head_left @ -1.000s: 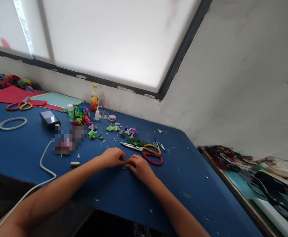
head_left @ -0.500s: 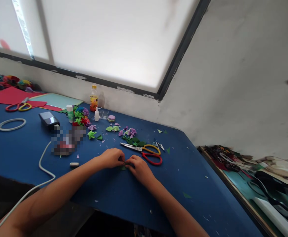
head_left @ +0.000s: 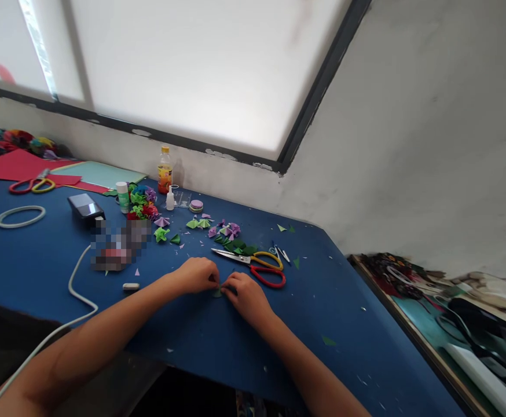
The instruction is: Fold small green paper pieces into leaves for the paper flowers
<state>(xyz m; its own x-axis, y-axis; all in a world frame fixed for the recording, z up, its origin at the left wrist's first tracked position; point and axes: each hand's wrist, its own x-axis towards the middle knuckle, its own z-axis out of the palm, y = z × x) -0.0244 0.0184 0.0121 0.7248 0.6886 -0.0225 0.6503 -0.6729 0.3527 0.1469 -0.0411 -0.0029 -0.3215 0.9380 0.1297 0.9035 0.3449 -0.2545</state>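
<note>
Bottle [head_left: 165, 174] capped, red-orange liquid [head_left: 164, 189] inside; hands [head_left: 197, 274] [head_left: 246, 294] pinch green paper [head_left: 217, 294].

Shows as a small, dull-green paper piece [head_left: 217, 294], partly covered. Sits pinched between left hand [head_left: 198, 274] and right hand [head_left: 246, 296], low at the tabletop [head_left: 209, 347].

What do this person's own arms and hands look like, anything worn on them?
Both the left hand and right hand are ungloved. No sleeves show on either arm, and no watch or bracelet is visible at the wrists.
</note>
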